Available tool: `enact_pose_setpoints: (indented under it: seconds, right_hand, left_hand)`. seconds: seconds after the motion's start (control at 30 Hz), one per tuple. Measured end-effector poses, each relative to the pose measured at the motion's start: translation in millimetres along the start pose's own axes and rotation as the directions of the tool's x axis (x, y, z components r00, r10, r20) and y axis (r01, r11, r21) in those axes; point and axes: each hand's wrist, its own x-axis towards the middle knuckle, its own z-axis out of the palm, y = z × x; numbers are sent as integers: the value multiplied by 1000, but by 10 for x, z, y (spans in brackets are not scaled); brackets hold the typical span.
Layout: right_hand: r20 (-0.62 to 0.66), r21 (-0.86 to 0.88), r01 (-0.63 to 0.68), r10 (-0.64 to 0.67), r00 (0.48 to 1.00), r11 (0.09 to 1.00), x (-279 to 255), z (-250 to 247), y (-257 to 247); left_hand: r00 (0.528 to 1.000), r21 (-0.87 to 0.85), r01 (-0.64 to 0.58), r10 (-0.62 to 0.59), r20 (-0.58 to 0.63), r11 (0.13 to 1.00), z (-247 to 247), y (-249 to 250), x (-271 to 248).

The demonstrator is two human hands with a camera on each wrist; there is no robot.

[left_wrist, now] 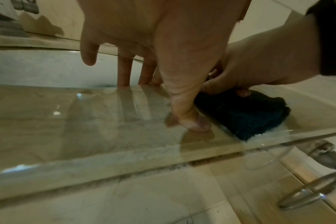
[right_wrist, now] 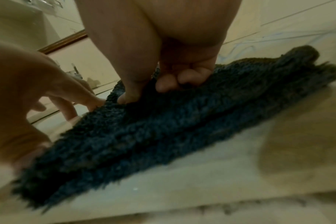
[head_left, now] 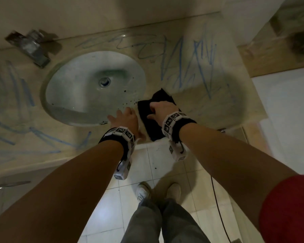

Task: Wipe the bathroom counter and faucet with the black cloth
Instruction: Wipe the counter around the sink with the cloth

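Nothing here can be read as words, numbers or a brand. The blue marks (head_left: 186,57) drawn across the desk (head_left: 218,106) are loose scribbles and zigzags, with no letters among them that I can make out; the same goes for the blue strokes on the part of the desk left of the sink. The white bands on both wrists (head_left: 125,135) carry square black-and-white coded patterns, which are machine markers and not text. The faucet (head_left: 31,47) is blurred and shows no legible mark, and the black cloth (head_left: 158,109) shows no tag or label in any view.
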Motion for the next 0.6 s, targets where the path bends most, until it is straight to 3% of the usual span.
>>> enact_pose_setpoints:
  seconds: [0.37,0.6]
  right_hand:
    - [-51,44,-77,79,996,996,-284,215,-177]
    - [-66,135,-165,175,982,977,-641,331,31]
  left_hand:
    - [999,25,-40,39,29,999,-29,-46,-26]
    - [997,68,-81,81,7,994,-49,-68,-79]
